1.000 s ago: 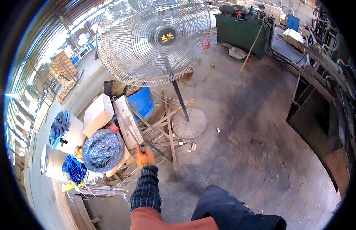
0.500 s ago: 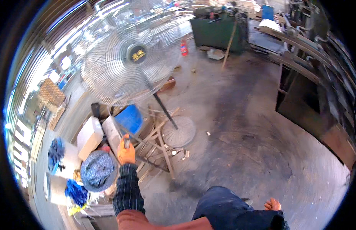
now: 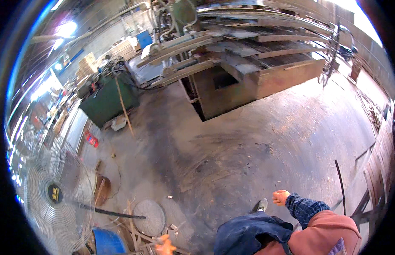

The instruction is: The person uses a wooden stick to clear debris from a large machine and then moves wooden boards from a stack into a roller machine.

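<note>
My left hand (image 3: 165,245), in an orange glove, is at the lower edge, low beside the round base (image 3: 149,217) of a standing fan (image 3: 55,193). Motion smears its fingers, and I cannot make out whether it holds anything. My right hand (image 3: 281,197) hangs in front of me over the floor, its fingers curled in, with nothing showing in them. Close to the left hand lie thin wooden strips (image 3: 135,231) and a blue bin-like thing (image 3: 107,242). A shoe (image 3: 263,205) shows just left of the right hand.
A large brown rack-like machine (image 3: 257,85) stands ahead, with several stacked shelves. Far left are a green metal cabinet (image 3: 108,97), a leaning stick (image 3: 124,106) and a red fire extinguisher (image 3: 91,139). Metal framing (image 3: 371,187) and a dark upright rod (image 3: 341,187) stand at the right.
The view has swung right, so the fan and cabinet now sit further left. My left hand has left its place by the boxes and buckets. More of my right arm shows.
</note>
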### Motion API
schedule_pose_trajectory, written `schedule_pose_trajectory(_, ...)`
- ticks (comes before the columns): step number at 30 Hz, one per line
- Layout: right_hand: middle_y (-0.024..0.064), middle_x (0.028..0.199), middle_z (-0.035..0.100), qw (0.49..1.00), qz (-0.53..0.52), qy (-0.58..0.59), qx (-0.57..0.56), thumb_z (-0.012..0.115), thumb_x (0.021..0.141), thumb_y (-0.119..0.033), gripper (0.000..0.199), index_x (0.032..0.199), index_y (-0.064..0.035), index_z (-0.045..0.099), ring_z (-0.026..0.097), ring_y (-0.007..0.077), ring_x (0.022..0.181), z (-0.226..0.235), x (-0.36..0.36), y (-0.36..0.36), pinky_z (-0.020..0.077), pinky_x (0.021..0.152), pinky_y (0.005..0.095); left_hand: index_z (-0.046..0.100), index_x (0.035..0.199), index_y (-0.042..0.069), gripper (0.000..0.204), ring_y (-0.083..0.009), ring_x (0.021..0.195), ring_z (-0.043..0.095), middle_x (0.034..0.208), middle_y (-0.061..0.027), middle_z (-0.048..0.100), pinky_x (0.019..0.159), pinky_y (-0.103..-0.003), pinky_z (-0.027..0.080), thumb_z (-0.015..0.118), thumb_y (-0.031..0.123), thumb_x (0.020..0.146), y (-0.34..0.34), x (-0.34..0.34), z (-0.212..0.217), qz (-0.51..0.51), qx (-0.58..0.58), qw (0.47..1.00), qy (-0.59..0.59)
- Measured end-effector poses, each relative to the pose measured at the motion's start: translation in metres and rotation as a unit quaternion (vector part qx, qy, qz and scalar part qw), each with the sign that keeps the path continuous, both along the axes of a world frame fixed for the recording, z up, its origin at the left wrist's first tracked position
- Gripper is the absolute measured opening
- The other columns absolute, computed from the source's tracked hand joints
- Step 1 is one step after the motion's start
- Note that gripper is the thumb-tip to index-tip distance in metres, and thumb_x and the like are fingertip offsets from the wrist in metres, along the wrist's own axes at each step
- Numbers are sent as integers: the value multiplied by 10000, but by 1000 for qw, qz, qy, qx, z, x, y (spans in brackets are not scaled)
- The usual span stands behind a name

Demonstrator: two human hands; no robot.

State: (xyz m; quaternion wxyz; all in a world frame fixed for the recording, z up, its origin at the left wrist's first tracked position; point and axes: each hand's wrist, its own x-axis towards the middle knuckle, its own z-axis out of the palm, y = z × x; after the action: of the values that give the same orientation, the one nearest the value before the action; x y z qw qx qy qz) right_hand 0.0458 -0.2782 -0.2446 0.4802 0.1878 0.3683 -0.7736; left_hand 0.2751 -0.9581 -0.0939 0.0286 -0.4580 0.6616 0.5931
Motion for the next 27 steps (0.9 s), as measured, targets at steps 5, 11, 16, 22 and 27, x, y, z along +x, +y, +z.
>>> schedule_pose_trajectory(5,-1,838,504,980,-48,3,194,483,970,-222,83,901,-180,502,512,193,727,14,35,-33,403,577,355,695,1154,13,297,-150,592,627,826,-50,700,604,-317,534,670,55,862,112,-109,1,-236,109,964,62)
schedule_pose_trajectory(11,-5,768,564,971,-189,11,148,579,948,-227,129,851,-145,555,548,169,624,22,80,38,416,510,342,717,1081,37,214,-128,566,582,752,-41,657,538,-309,492,672,94,879,256,-254,29,-407,171,896,58)
schedule_pose_trajectory(16,-9,714,553,907,-351,-94,211,603,939,-224,136,848,-125,586,540,171,567,18,131,96,439,502,344,742,1032,39,165,-124,509,549,634,-31,604,493,-307,481,691,90,884,352,-304,21,-431,179,882,66)
schedule_pose_trajectory(22,62,857,649,827,-376,-161,386,591,931,-242,160,1022,-118,637,644,221,678,49,157,144,517,567,371,744,1040,48,161,-132,493,575,669,-38,650,494,-306,503,693,104,897,435,-353,2,-381,145,909,86)
schedule_pose_trajectory(27,62,922,670,795,-490,-94,345,611,946,-290,228,1097,-124,651,654,199,722,65,141,197,519,585,350,704,1028,37,171,-150,492,585,693,-51,650,490,-313,520,711,126,882,492,-395,-21,-390,93,913,78)
